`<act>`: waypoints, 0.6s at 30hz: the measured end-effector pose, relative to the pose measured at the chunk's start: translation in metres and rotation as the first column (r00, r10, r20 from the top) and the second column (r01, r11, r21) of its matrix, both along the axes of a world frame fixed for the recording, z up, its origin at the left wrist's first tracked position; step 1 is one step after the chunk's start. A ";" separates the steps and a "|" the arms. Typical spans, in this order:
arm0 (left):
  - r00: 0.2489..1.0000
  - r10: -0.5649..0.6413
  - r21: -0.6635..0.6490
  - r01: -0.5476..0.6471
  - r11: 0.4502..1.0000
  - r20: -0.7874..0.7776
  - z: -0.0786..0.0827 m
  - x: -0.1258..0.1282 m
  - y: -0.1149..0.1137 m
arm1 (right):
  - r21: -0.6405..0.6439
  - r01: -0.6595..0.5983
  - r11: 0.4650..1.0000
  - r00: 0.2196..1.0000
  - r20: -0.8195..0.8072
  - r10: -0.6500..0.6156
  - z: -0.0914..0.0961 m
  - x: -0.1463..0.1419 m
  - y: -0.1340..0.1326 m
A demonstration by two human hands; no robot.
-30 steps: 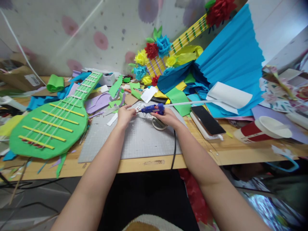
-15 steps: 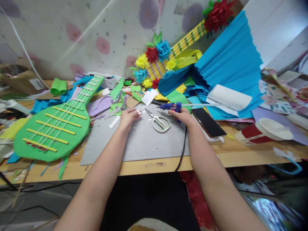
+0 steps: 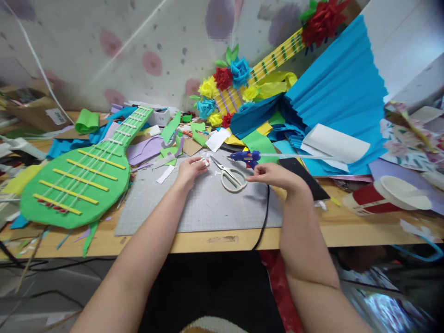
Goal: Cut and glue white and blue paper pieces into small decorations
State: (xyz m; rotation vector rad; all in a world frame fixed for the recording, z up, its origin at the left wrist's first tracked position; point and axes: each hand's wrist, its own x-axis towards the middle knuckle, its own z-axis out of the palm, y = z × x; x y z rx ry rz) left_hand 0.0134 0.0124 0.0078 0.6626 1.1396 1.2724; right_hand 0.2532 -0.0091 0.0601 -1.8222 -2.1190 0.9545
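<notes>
My left hand [image 3: 190, 170] rests on the grey cutting mat [image 3: 208, 208], its fingertips pinched on a small white paper piece [image 3: 205, 162]. My right hand [image 3: 274, 175] hovers over the mat's right part with fingers stretched left and nothing in them. Its fingertips come close to the handles of the cream scissors [image 3: 231, 176]. The blue glue gun [image 3: 244, 157] lies just behind that hand, free of it, with a long white glue stick pointing right. Its black cord [image 3: 265, 217] runs off the front edge of the table.
A green paper guitar [image 3: 76, 180] lies at left. At the back are a yellow paper guitar with flowers [image 3: 239, 81] and a blue pleated fan [image 3: 333, 88]. A phone [image 3: 303, 172] and a tipped red cup [image 3: 381, 196] lie at right. Paper scraps litter the wooden table [image 3: 347, 226].
My right hand carried the glue gun to the right away from my left hand, set it down behind the scissors and let go. My left hand kept its pinch on the white piece.
</notes>
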 end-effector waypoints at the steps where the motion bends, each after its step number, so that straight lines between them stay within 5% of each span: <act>1: 1.000 -0.013 0.005 0.013 1.000 0.015 0.000 0.002 -0.001 | -0.024 -0.096 0.995 0.991 -0.095 0.093 -0.002 -0.009 0.000; 4: 0.997 -0.061 0.019 0.060 0.998 0.053 -0.001 0.007 -0.003 | 0.136 -0.058 0.989 0.955 -0.280 0.095 -0.022 -0.047 0.007; 8: 0.997 -0.066 0.038 0.064 0.997 0.047 -0.004 0.011 -0.003 | 0.253 0.073 0.965 0.956 -0.293 0.004 -0.051 -0.085 0.015; 18: 0.997 -0.041 0.061 0.037 0.997 0.070 -0.002 0.014 -0.006 | 0.266 0.109 0.958 0.920 -0.391 0.004 -0.059 -0.091 0.013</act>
